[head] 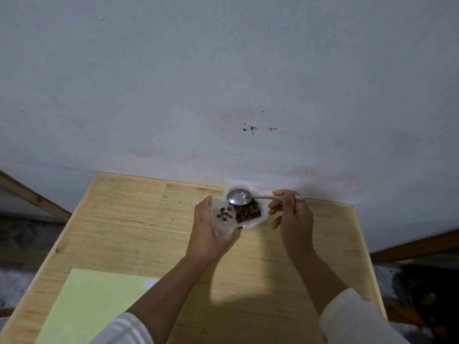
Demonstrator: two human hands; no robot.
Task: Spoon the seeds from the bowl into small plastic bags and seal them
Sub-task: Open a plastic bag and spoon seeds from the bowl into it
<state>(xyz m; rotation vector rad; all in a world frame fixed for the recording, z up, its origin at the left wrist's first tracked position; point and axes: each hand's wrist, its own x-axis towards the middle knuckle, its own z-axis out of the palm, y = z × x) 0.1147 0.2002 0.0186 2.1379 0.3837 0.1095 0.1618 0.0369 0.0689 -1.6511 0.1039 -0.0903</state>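
Paper (92,304), pale green, lies nearest on the wooden table (139,219), well short of both hands. Further out, the left hand (211,232) curls round a small clear bag (223,219), holding it open with a few dark seeds (224,214) inside. Just right of that grip sits the white bowl (262,219), touching the bag, heaped with more seeds. Above it the right hand (293,217) pinches the handle of a metal spoon (239,196), its scoop empty over the bowl's far rim. Beyond, a grey wall (223,83).
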